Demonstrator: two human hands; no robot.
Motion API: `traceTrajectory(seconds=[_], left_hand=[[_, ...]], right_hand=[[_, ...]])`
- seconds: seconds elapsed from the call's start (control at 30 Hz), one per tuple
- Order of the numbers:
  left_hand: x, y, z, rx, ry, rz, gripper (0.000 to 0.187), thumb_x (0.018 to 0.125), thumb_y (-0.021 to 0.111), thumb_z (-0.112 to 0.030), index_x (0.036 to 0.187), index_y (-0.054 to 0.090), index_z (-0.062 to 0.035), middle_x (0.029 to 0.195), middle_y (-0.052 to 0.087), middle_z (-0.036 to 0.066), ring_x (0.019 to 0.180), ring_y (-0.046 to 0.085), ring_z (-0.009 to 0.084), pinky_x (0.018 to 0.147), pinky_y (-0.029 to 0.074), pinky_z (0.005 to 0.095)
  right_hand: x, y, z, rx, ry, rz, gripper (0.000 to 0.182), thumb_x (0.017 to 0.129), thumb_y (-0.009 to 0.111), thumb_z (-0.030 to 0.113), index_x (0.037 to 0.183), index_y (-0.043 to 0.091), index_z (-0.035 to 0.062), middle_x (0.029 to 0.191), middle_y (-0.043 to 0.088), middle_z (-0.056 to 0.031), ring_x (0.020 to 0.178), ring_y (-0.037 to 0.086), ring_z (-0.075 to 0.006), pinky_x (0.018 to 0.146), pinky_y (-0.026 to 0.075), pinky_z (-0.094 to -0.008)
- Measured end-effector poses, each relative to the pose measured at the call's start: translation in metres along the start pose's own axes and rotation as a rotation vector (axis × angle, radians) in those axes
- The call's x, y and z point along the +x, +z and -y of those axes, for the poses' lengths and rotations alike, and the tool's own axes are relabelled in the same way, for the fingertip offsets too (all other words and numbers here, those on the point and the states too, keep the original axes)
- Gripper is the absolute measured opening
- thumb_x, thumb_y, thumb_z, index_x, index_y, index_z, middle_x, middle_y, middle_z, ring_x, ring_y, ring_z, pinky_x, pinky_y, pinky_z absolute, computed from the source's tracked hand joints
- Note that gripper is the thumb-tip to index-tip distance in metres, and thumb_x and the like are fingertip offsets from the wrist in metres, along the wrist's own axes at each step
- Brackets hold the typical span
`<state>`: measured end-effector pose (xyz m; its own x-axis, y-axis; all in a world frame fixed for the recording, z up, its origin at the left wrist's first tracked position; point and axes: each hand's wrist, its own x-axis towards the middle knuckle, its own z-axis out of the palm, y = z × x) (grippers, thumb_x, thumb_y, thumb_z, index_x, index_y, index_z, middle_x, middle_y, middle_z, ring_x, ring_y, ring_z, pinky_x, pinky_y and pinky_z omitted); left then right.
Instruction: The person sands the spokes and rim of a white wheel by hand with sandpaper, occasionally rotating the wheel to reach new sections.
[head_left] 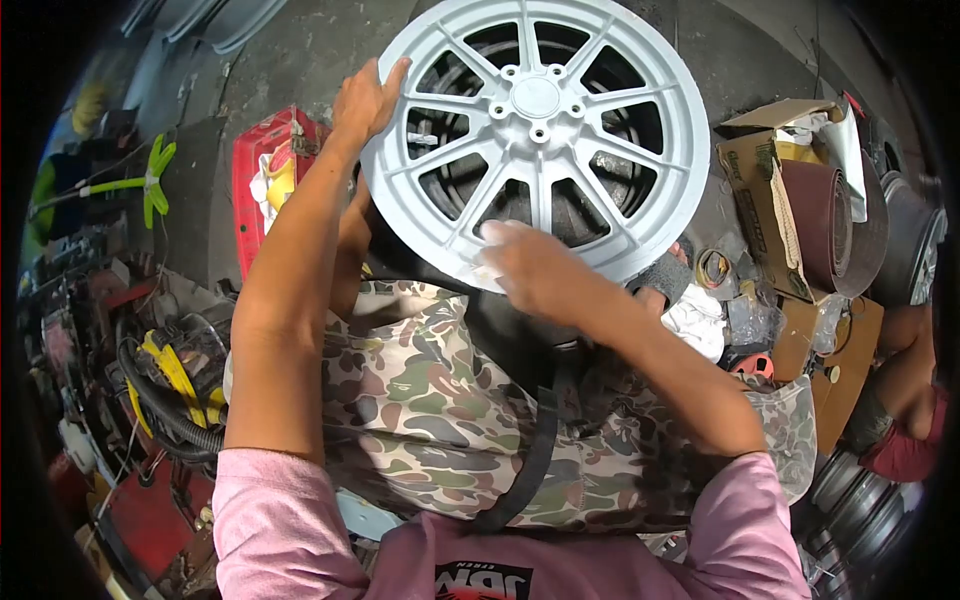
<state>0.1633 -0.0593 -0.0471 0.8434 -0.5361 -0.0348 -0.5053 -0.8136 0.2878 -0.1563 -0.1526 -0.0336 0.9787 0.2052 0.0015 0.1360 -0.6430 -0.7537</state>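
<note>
On my lap, propped against the camo shorts point(440, 400), sits the grey alloy wheel point(535, 130), face toward me, top edge cut off by the frame. My left hand point(368, 100) grips the rim at its left side, fingers curled over the edge, thumb side on the face. My right hand point(530, 270) is pressed flat on the lower rim near the bottom spokes; it is motion-blurred, fingertips washed out. Something pale under the fingers, can't tell if it's a pad, paper or just glare, so can't tell whether that hand is clamped on anything. Dark round shape point(520, 330) below the wheel, mostly hidden by my forearm, can't identify it.

Left of the wheel: red crate point(255, 175), partly behind my arm, contents unclear. Right: open cardboard box point(765, 165) with a roll of brown abrasive sheet point(835, 225), white rag point(697, 322) below it. Far right edge: another person's arm point(905, 380), cropped. Lower left: yellow machine with black hose point(175, 385), dim and cluttered.
</note>
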Motion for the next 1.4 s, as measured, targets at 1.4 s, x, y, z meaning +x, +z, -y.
traceTrajectory(seconds=[1.4], left_hand=[[0.004, 0.005, 0.003, 0.006, 0.018, 0.042, 0.075, 0.097, 0.04, -0.065, 0.124, 0.055, 0.0032, 0.115, 0.064, 0.035, 0.112, 0.06, 0.05, 0.097, 0.045, 0.054]], right_hand=[[0.003, -0.054, 0.0, 0.006, 0.153, -0.355, 0.032, 0.101, 0.052, 0.02, 0.132, 0.062, 0.0155, 0.107, 0.065, -0.0262, 0.1, 0.061, -0.0381, 0.091, 0.046, -0.051]])
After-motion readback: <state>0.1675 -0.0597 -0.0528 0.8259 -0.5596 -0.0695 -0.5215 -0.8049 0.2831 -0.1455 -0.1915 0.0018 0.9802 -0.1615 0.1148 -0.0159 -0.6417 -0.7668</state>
